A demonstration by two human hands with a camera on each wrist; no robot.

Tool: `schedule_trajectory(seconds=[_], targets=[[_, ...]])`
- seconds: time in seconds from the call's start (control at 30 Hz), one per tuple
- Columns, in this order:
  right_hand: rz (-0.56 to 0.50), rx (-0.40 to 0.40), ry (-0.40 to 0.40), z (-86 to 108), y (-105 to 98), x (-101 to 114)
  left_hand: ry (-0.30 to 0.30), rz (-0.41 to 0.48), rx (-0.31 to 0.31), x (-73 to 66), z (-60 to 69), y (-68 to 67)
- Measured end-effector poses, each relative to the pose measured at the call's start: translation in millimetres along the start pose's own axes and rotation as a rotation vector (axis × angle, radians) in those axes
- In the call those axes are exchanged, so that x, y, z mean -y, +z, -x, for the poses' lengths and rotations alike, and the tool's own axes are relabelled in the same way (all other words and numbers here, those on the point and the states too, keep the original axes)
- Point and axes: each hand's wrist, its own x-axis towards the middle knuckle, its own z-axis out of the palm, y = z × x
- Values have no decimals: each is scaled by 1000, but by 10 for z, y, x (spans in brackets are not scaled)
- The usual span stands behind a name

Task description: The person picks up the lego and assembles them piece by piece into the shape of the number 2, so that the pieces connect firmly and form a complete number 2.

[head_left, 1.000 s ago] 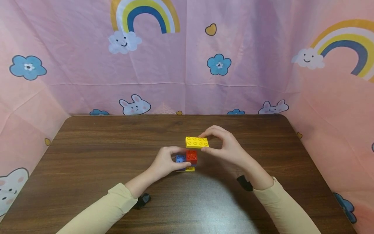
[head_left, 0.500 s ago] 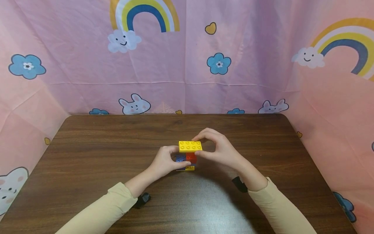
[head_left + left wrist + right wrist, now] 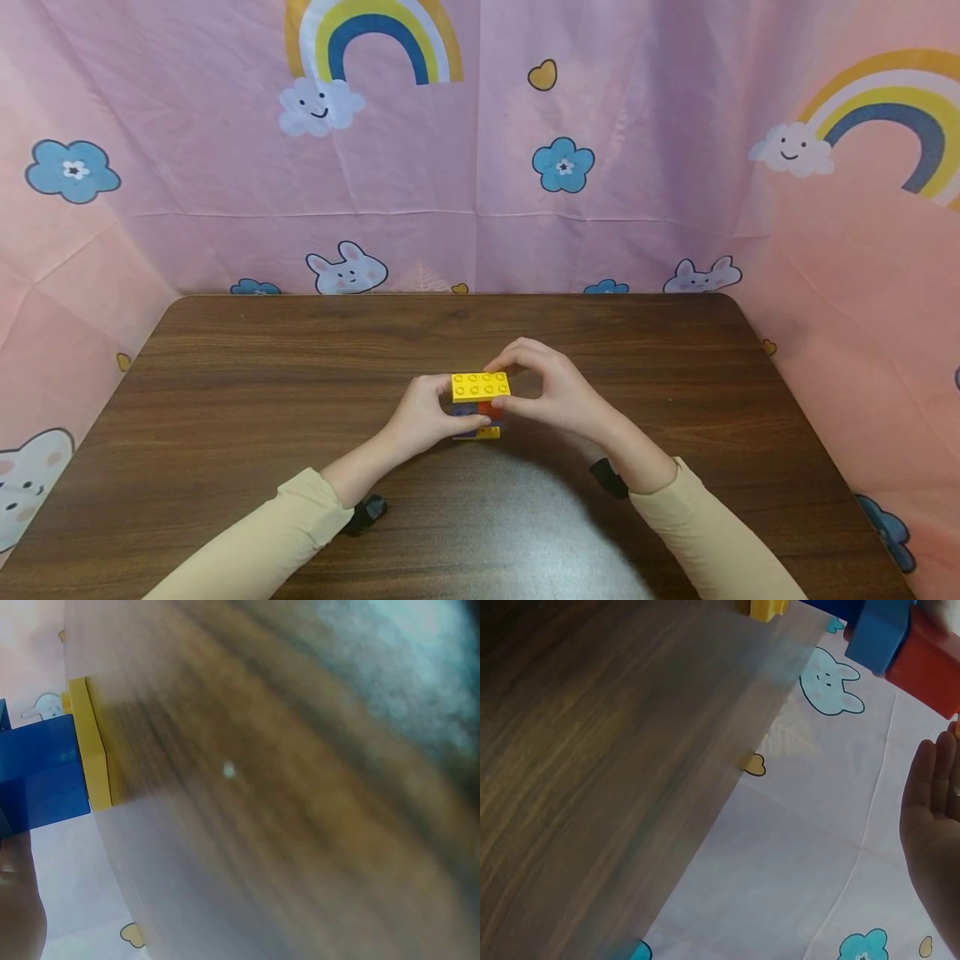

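Observation:
Near the middle of the table, my left hand (image 3: pixel 416 417) grips a small stack of toy building bricks between thumb and fingers. In it are a blue brick (image 3: pixel 464 409), a red brick (image 3: pixel 492 411) and, at the bottom, a yellow piece (image 3: pixel 489 432). My right hand (image 3: pixel 558 387) pinches a yellow eight-stud brick (image 3: pixel 481 387) by its right end, studs up, over the stack. Whether that brick touches the stack, I cannot tell. The left wrist view shows a blue brick (image 3: pixel 45 772) on the yellow base (image 3: pixel 90 750); the right wrist view shows the red brick (image 3: pixel 926 664).
A dark wooden table (image 3: pixel 300 350) lies under both hands. Patterned pink cloth (image 3: pixel 420 175) stands behind it and along both sides. Black devices (image 3: pixel 366 514) sit at both wrists, below the sleeves (image 3: pixel 255 542).
My right hand has moved left and toward me with the yellow brick, from above right of the stack to over it, covering more of the red and blue bricks. The left hand stays put.

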Motion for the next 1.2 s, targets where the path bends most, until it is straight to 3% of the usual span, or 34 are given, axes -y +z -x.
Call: schedule_trajectory(seconds=[0.5, 1.2], targets=[[18, -4, 9, 8, 67, -16, -38, 8, -12, 5, -13, 10], [7, -20, 21, 32, 82, -28, -24, 54, -19, -25, -26, 33]])
